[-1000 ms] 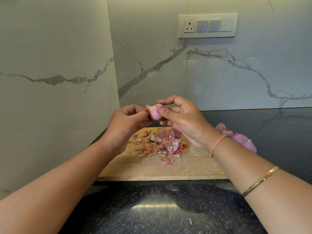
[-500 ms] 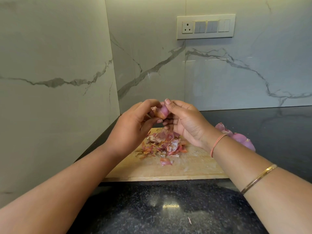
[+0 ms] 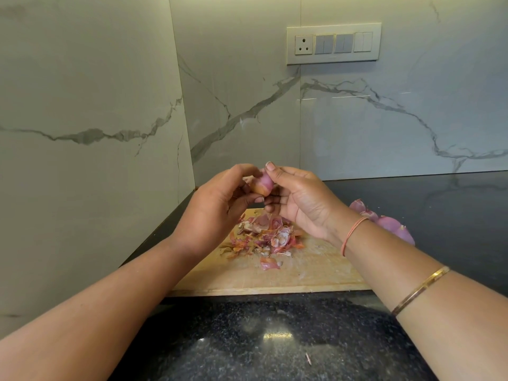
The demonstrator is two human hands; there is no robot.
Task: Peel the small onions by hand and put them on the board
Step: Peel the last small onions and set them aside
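While my left hand and right hand are both pinching one small onion just above the board, some brown skin is hanging on it. Peels are lying on the board. More onions are waiting beside it.

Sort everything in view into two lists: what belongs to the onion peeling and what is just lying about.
Belongs to the job: small onion, pinched between left hand and right hand; wooden board; pile of skins on it; other onions behind the right wrist.

Just lying about: switch panel; black counter; small scrap on it.
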